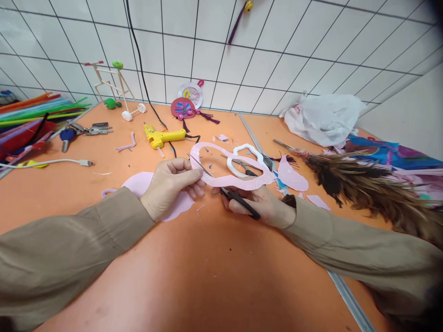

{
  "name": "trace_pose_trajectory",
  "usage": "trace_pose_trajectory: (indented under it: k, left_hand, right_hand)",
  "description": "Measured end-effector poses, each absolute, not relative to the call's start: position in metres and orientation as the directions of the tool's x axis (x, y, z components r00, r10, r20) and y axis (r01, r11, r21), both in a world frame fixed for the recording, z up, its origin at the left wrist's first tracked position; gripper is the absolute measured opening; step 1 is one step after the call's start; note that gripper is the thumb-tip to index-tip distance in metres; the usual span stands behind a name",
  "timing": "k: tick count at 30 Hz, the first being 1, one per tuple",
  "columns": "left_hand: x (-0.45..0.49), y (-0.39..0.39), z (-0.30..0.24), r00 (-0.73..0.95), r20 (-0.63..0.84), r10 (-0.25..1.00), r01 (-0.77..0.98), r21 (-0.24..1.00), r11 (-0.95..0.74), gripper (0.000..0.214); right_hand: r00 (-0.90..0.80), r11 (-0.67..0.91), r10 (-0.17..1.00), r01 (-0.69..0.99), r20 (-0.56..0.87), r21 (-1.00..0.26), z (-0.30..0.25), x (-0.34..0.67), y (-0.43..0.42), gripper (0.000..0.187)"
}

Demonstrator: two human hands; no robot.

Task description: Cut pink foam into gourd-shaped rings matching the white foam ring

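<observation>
My left hand point(175, 186) pinches the left side of a pink paper outline point(238, 181), a curvy ring with an open middle. Scissors point(239, 201) with black handles are in my right hand point(265, 205), their blades pointing up-left across the ring's lower left edge. Under my left wrist lies a larger pink paper shape point(138, 182), partly hidden by the hand and sleeve. Behind the ring rest a white paper outline point(245, 148) and a second pair of scissors point(247, 166). A pink paper piece point(292, 175) lies to the right of them.
A yellow glue gun point(164, 136) lies behind my hands, its black cord running up the wall. Keys point(86, 130), a white cable point(62, 161) and pipe cleaners point(38, 110) are at left. A stick bicycle model point(114, 87) stands behind. Feathers point(363, 180) and a plastic bag point(321, 117) occupy the right.
</observation>
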State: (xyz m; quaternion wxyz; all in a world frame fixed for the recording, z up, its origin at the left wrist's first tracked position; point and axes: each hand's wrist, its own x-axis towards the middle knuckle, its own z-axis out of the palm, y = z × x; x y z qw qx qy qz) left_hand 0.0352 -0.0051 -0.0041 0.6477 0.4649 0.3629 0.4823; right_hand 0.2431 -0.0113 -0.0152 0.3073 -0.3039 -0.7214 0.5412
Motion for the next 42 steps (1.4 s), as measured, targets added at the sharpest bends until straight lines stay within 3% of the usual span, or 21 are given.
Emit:
trace_pose_trajectory:
  k: [7, 19, 26, 35, 42]
  left_hand:
    - [0.0362, -0.0062, -0.0032, 0.25, -0.041, 0.967, -0.288, 0.951, 0.115, 0.02]
    - [0.036, -0.006, -0.0035, 0.259, -0.055, 0.964, -0.31, 0.941, 0.137, 0.021]
    - [0.0356, -0.0054, -0.0035, 0.261, -0.06, 0.964, -0.32, 0.936, 0.145, 0.022]
    - [0.0367, -0.0068, -0.0028, 0.284, -0.061, 0.957, -0.326, 0.932, 0.156, 0.019]
    - [0.0365, -0.0074, -0.0016, 0.295, -0.06, 0.954, -0.316, 0.936, 0.157, 0.018]
  right_hand:
    - [-0.599, 0.182, 0.799, 0.151, 0.057, -0.972, -0.0129, 0.2409, -0.0127, 0.044]
    - [-0.554, 0.13, 0.832, 0.182, 0.008, -0.975, -0.01, 0.2385, -0.0149, 0.038]
    - [-0.549, 0.168, 0.833, 0.134, 0.068, -0.977, -0.0106, 0.2367, -0.0148, 0.037]
    - [-0.566, 0.097, 0.824, 0.173, -0.019, -0.98, -0.0061, 0.235, -0.0155, 0.031]
    - [-0.582, 0.09, 0.812, 0.175, -0.029, -0.981, -0.0078, 0.2381, -0.0142, 0.04]
